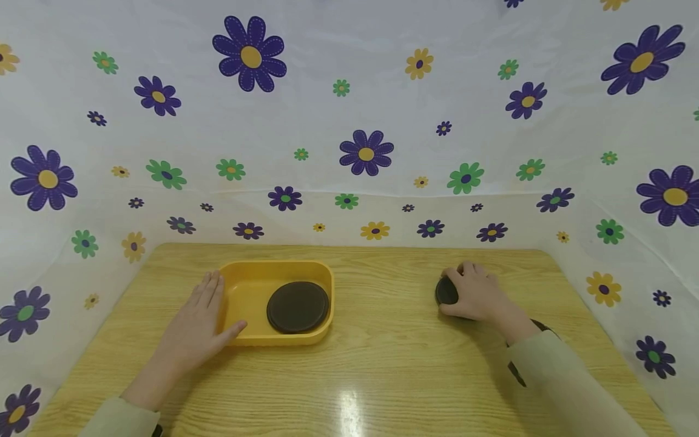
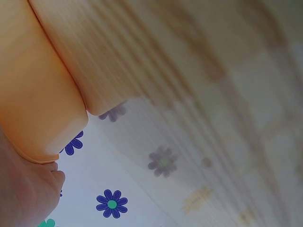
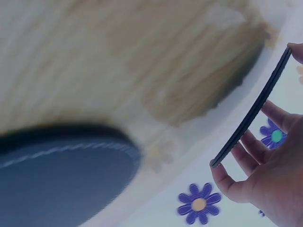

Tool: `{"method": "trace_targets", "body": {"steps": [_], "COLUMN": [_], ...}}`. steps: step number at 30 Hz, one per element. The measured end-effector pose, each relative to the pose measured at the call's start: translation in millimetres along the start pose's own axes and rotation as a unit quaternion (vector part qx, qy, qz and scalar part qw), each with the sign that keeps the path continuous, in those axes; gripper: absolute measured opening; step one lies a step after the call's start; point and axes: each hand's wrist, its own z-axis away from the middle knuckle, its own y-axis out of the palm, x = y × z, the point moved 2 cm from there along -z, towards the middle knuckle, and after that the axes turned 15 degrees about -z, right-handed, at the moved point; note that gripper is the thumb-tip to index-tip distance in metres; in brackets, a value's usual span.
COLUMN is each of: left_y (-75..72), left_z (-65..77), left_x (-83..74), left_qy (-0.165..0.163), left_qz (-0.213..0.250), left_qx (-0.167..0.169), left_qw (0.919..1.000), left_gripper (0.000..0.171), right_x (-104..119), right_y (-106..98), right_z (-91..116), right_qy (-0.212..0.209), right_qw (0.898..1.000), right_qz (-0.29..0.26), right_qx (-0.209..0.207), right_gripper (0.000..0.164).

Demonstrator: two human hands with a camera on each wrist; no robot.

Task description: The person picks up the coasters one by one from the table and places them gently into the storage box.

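My right hand (image 1: 474,295) grips a thin, dark round coaster (image 1: 446,292) by its edges, over the right side of the table. In the right wrist view the held coaster (image 3: 250,112) appears edge-on between thumb and fingers. Another dark coaster (image 3: 61,184) with a stitched rim shows close to that camera; my sleeve mostly hides it in the head view. On the left, my left hand (image 1: 191,331) rests along the left side of a yellow tray (image 1: 248,332), fingers straight and thumb over the front rim. A dark coaster (image 1: 297,307) lies flat at the tray's right end.
The wood-grain table (image 1: 382,358) spreads between tray and right hand. A white flowered cloth (image 1: 306,109) rises behind the table's far edge and along both sides.
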Motion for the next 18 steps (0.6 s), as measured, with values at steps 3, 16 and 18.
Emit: {"method": "trace_targets", "body": {"steps": [3,16,18], "left_y": [0.1,-0.3,-1.3], "left_z": [0.1,-0.2,-0.5], "left_x": [0.0,0.4,0.1], "left_qy": [0.0,0.0,-0.002], "left_qz": [0.001,0.0,0.0], "left_qx": [-0.001,-0.001,0.002], "left_qw": [1.0,1.0,1.0], "left_gripper": [0.105,0.105,0.106], "right_x": [10,58,66], "right_y": [0,0,-1], "right_z": [-7,-35,-38], "right_qy": [-0.005,-0.043,-0.05], "right_qw": [1.0,0.999,0.999], "right_qz": [0.003,0.004,0.005], "right_qx": [0.006,0.015,0.015], "right_gripper": [0.075,0.075,0.074]}}
